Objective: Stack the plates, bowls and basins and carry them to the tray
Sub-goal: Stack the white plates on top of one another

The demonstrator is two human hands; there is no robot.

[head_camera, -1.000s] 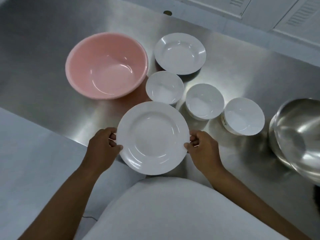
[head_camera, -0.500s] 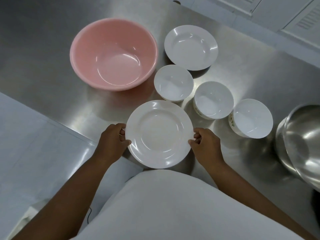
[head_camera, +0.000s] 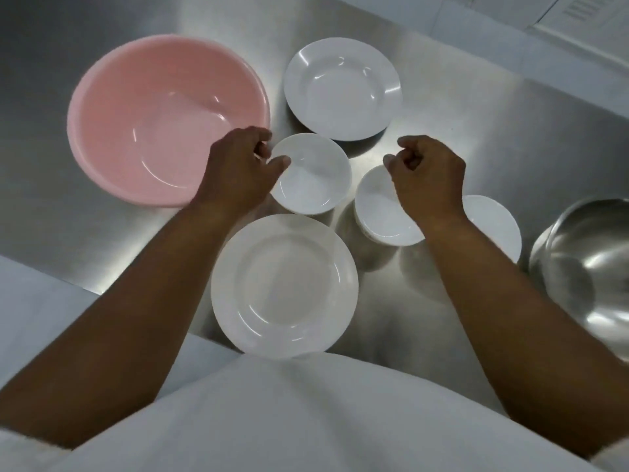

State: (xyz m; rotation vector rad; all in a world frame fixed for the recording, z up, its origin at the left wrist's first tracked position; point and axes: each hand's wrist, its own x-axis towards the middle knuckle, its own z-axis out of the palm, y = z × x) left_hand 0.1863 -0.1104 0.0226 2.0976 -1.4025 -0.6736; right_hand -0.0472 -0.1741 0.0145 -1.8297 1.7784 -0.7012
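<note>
A white plate (head_camera: 284, 287) lies flat on the steel table (head_camera: 510, 131) right in front of my body, with no hand on it. My left hand (head_camera: 238, 165) pinches the left rim of a small white bowl (head_camera: 313, 175), thumb on the rim's inside. My right hand (head_camera: 425, 175) hovers with curled fingers over a second white bowl (head_camera: 384, 216), holding nothing. A third white bowl (head_camera: 493, 226) sits partly behind my right forearm. A second white plate (head_camera: 342, 88) lies further back. The pink basin (head_camera: 166, 117) stands at the left and a steel basin (head_camera: 589, 267) at the right edge.
The table's near-left edge runs diagonally by my left forearm, with a pale surface (head_camera: 34, 301) below it. A white cabinet front (head_camera: 578, 28) lines the far right behind the table. My white garment fills the bottom of the view.
Both hands let go of the near plate, which now rests on the table. They moved forward: the left onto the nearest bowl's rim, the right above the middle bowl.
</note>
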